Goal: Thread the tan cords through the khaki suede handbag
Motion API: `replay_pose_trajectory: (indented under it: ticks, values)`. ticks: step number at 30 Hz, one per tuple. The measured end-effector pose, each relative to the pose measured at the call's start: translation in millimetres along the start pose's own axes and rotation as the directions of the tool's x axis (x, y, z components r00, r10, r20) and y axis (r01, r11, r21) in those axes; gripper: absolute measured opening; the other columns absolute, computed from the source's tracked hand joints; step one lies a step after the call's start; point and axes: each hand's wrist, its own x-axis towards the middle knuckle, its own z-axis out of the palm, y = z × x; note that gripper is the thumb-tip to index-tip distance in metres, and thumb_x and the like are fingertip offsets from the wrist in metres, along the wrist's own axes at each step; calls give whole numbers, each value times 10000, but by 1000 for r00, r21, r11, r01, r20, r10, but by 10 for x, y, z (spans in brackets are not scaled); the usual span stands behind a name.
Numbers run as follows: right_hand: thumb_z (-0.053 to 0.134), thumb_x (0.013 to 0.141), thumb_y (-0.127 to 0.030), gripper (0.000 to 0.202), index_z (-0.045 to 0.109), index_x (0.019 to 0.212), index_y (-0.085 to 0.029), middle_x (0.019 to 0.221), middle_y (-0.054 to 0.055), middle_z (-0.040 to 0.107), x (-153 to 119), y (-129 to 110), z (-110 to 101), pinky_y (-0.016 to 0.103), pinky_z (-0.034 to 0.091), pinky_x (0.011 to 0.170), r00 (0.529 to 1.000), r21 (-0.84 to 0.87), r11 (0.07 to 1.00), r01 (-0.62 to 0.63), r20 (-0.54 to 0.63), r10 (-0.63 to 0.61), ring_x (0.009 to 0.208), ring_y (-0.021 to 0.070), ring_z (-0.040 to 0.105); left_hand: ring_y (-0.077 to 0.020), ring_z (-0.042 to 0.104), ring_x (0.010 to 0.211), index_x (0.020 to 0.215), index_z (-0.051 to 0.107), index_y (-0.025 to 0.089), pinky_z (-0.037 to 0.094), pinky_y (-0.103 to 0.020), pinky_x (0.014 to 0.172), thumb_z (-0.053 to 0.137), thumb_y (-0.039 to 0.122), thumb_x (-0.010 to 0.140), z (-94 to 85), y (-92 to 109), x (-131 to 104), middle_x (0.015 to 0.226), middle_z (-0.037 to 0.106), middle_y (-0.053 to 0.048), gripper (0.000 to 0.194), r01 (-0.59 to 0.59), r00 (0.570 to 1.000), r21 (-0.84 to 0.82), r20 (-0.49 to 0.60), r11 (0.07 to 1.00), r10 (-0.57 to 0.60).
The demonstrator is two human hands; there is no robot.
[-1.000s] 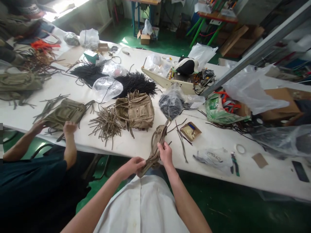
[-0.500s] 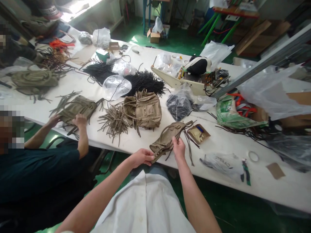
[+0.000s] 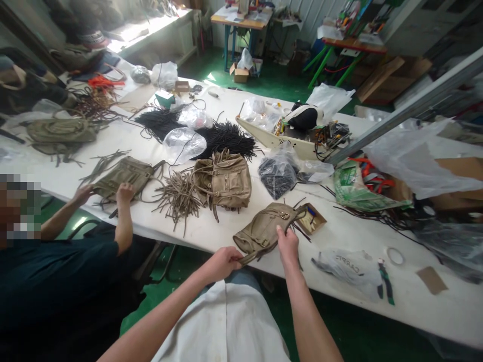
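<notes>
A brown-olive handbag (image 3: 260,229) with buckles and straps lies tilted at the table's front edge, between my two hands. My left hand (image 3: 223,262) is closed, pinching a strap end at the bag's lower left corner. On the bag's right side my right hand (image 3: 288,245) grips it, thumb on top; the fingers underneath are hidden. Just behind stands another brown handbag (image 3: 230,183), with a pile of cut brown straps (image 3: 179,196) to its left. A small open cardboard box (image 3: 314,221) sits right of the bag I hold.
At the left a co-worker's hands (image 3: 125,192) handle a similar bag (image 3: 123,178). Bundles of black cords (image 3: 226,141) lie behind. On the right are a plastic bag (image 3: 350,269), a tape roll (image 3: 395,255), green-handled cutters (image 3: 385,281) and a slanting metal post (image 3: 407,100).
The bag in my hands has turned so more of its buckled face shows, and its right end now overlaps the small box. My head view has tilted up slightly.
</notes>
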Motion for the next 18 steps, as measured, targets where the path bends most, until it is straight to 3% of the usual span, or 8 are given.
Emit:
replay_pose_trajectory:
  ticks: [5, 8, 11, 13, 16, 18]
  values:
    - [679, 883, -720, 623, 788, 1075, -138, 1112, 187, 814, -377, 82, -395, 440, 545, 971, 971, 104, 993, -56, -226, 78, 1095, 369, 723, -226, 639, 943, 1001, 856, 217, 471, -319, 859, 700, 173, 830, 74, 72, 7, 932, 706, -49, 235, -92, 996, 87, -14, 992, 94]
    - [706, 853, -725, 595, 788, 997, -154, 1093, 213, 803, -493, 327, -627, 497, 536, 986, 934, 23, 984, -174, -314, 172, 1144, 436, 710, -223, 658, 930, 1051, 868, 218, 495, -311, 841, 732, 161, 808, 110, 35, 68, 956, 726, -63, 284, -87, 996, 122, -9, 989, 89]
    - [674, 825, -779, 551, 709, 754, -233, 851, 197, 763, -489, 590, -764, 547, 537, 927, 910, -120, 944, -307, -327, 254, 1047, 482, 711, -222, 671, 895, 1074, 876, 222, 511, -305, 797, 787, 185, 774, 112, 31, 128, 960, 755, -61, 315, -62, 998, 89, 35, 994, 59]
    - [641, 812, -808, 560, 657, 707, -259, 796, 181, 741, -566, 625, -852, 538, 539, 895, 917, -132, 942, -308, -306, 256, 995, 472, 713, -222, 671, 875, 1055, 879, 219, 509, -305, 781, 793, 184, 744, 149, 92, 96, 933, 763, -47, 325, -21, 996, 22, 88, 1000, 19]
    - [593, 814, -830, 613, 698, 847, -226, 918, 177, 787, -797, 507, -966, 485, 554, 900, 947, 17, 979, -204, -251, 202, 971, 409, 727, -230, 662, 891, 988, 870, 200, 502, -314, 795, 749, 181, 740, 261, 171, -4, 912, 758, -38, 277, 15, 993, -14, 121, 1000, -14]
    - [572, 858, -821, 651, 718, 985, -199, 1016, 174, 807, -862, 483, -980, 454, 571, 920, 947, 143, 974, -177, -247, 208, 1010, 379, 736, -230, 636, 868, 985, 851, 185, 508, -319, 793, 761, 284, 799, 338, 117, 25, 895, 747, -39, 229, 21, 983, -42, 183, 999, -13]
